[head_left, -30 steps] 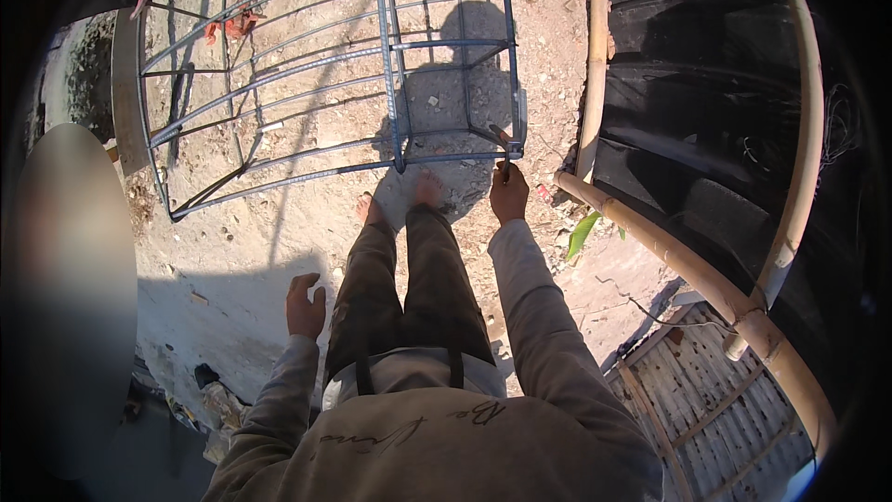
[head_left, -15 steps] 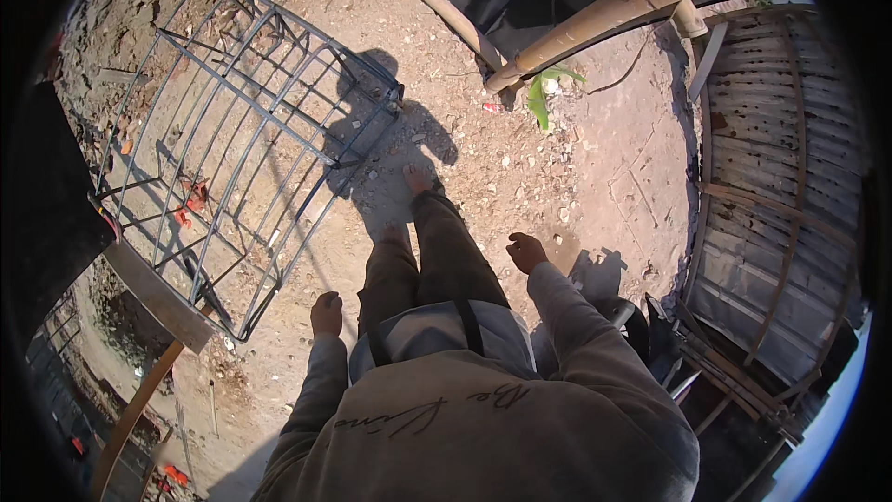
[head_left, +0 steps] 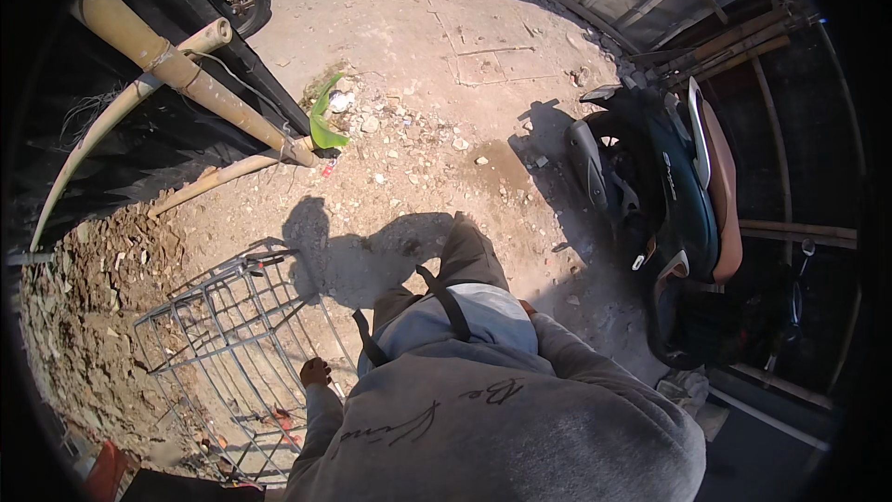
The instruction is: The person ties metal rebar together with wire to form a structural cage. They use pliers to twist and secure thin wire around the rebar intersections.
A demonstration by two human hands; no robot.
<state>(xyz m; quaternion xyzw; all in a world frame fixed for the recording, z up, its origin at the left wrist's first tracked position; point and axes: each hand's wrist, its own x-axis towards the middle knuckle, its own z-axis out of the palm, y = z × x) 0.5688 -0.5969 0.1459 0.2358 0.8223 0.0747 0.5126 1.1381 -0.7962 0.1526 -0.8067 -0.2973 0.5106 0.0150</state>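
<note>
My left hand (head_left: 316, 372) hangs at my left side, its fingers loosely bent and a little apart, with nothing seen in them. It appears above the near right side of a cage of grey metal bars (head_left: 228, 346) lying on the ground; whether it touches a bar I cannot tell. My right hand (head_left: 527, 308) is down beside my right thigh. Only a sliver of it shows past the sleeve, so its fingers are hidden. No object shows at it.
A dark green motorbike (head_left: 678, 181) with a brown seat stands at the right. Bamboo poles (head_left: 200, 88) cross before a black sheet at the upper left; beyond is another motorbike's wheel (head_left: 240, 6). Rubble (head_left: 111, 270) lies left, a green leaf (head_left: 325, 116) ahead. Corrugated metal sheets line the far right.
My view has swung right, bringing the green motorbike into full view and shifting the cage to the lower left. My right hand has swung back to my thigh.
</note>
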